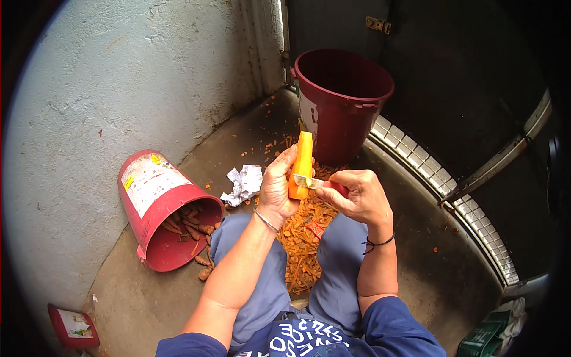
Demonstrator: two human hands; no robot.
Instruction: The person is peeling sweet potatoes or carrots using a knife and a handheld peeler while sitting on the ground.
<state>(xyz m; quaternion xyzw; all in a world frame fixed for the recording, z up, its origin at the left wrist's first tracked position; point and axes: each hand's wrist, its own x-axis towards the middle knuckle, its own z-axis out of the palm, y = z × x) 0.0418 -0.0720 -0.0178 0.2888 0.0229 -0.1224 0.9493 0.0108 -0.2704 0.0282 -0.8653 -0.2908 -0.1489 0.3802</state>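
Note:
A carrot, mostly bared to bright yellow-orange, points up and away from me. My left hand is closed around its lower left side. In my right hand is a peeler with a flat metal blade and a reddish handle, mostly hidden by the fingers. The blade lies across the carrot near its lower end. Beneath both hands, between my knees, a thick heap of orange carrot peelings covers the floor.
A red bucket lies on its side at left, unpeeled carrots spilling from its mouth. Crumpled paper sits beside it. An upright dark red bucket stands ahead. A wall rises at left, a dark door at right.

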